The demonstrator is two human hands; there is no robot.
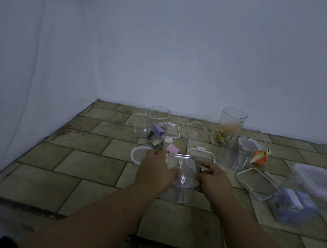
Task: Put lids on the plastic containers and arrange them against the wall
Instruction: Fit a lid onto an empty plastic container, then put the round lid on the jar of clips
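A clear square container stands on the tiled floor in front of me with a clear square lid on its top. My left hand grips the lid's left side and my right hand grips its right side. Behind it stand a round clear jar holding binder clips, an open square container, a tall square container with orange paper bits by the wall, and another clear square container. Loose lids lie around: a round white one, a square one and a rectangular one.
At the right a clear box with bluish contents carries a tilted lid. An orange paper piece and a pink binder clip lie on the floor. The white wall meets the floor behind the containers; a side wall is at left.
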